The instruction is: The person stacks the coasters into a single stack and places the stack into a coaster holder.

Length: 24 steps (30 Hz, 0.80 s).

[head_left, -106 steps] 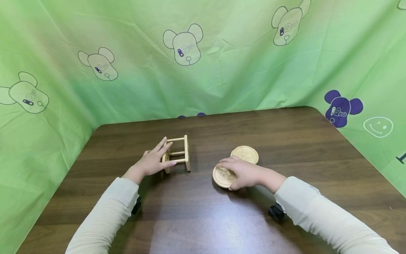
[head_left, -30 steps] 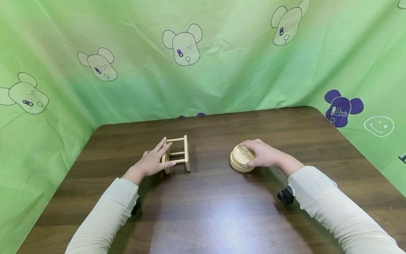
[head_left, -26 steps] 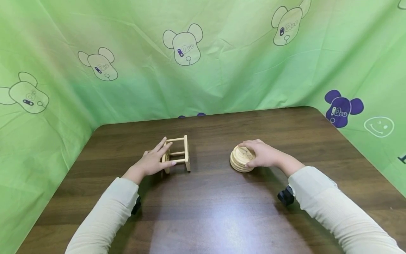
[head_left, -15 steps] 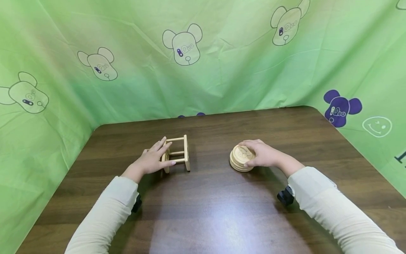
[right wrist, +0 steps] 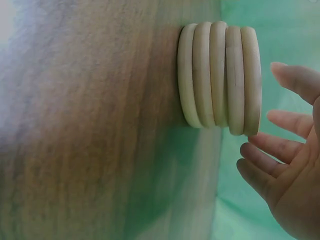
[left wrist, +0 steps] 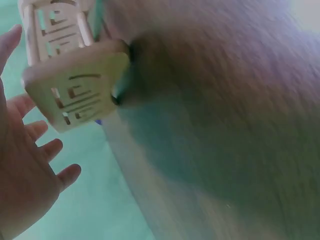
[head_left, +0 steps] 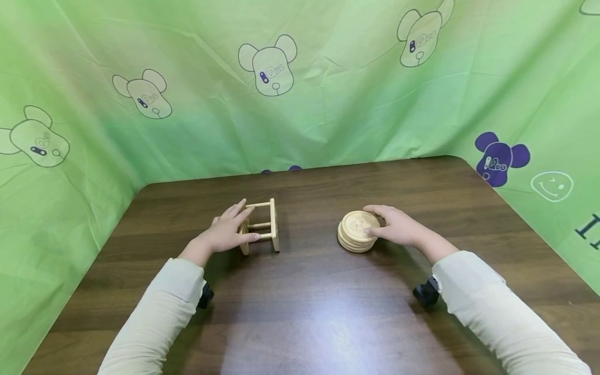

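A small pale wooden coaster rack (head_left: 274,224), with slatted end panels joined by rods, stands left of centre on the table. My left hand (head_left: 224,233) rests on its left end panel, fingers spread and fairly straight. The left wrist view shows the cut-out pattern in the rack's panel (left wrist: 75,92). To the right, several round wooden coasters (head_left: 354,232) form a neat stack, with a carved design on the top one. My right hand (head_left: 398,225) is just right of the stack, fingers loose and apart. In the right wrist view a gap separates the hand (right wrist: 295,165) from most of the stack (right wrist: 220,77).
A dark brown wood-grain table (head_left: 300,307) carries everything. Green cloth (head_left: 328,104) printed with bear heads hangs behind and at the sides. A black wrist camera (head_left: 426,291) sits under the right cuff, another (head_left: 205,297) under the left.
My right hand earlier set a coaster on top of the stack. It has since loosened its grip and drawn slightly right. The left hand and rack stay in place.
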{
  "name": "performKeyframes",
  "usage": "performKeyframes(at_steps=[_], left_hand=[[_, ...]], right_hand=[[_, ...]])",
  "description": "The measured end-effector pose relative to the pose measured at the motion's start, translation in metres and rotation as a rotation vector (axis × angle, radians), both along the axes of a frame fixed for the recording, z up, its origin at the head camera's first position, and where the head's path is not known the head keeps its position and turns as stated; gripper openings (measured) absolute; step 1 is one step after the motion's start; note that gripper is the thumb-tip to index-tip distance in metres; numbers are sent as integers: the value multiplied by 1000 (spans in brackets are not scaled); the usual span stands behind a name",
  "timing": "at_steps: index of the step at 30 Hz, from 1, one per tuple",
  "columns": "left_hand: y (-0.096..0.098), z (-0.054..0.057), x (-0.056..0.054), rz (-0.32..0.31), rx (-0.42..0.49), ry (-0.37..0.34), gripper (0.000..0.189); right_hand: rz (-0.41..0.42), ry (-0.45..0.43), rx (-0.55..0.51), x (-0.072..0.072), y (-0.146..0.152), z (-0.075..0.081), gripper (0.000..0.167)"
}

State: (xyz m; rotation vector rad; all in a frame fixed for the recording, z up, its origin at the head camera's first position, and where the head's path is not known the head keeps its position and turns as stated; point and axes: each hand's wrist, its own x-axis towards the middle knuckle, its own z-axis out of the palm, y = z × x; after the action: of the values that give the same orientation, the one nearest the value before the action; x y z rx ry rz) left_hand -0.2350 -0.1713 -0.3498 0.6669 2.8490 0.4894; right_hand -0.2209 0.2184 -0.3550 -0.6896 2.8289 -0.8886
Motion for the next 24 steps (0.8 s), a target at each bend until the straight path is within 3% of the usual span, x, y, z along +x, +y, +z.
performKeyframes(at_steps=[11,16,24], left_hand=[[25,15,5,-54,147,-7,73],[39,19,7,-125,210,24,71],[60,23,12,-182,294,-50,67]], right_hand=[[-109,-95,-105,5,11,-7,56],[-136,-116,-139,5,14,-10,55],[-168,-128,-146,6,17,-13,50]])
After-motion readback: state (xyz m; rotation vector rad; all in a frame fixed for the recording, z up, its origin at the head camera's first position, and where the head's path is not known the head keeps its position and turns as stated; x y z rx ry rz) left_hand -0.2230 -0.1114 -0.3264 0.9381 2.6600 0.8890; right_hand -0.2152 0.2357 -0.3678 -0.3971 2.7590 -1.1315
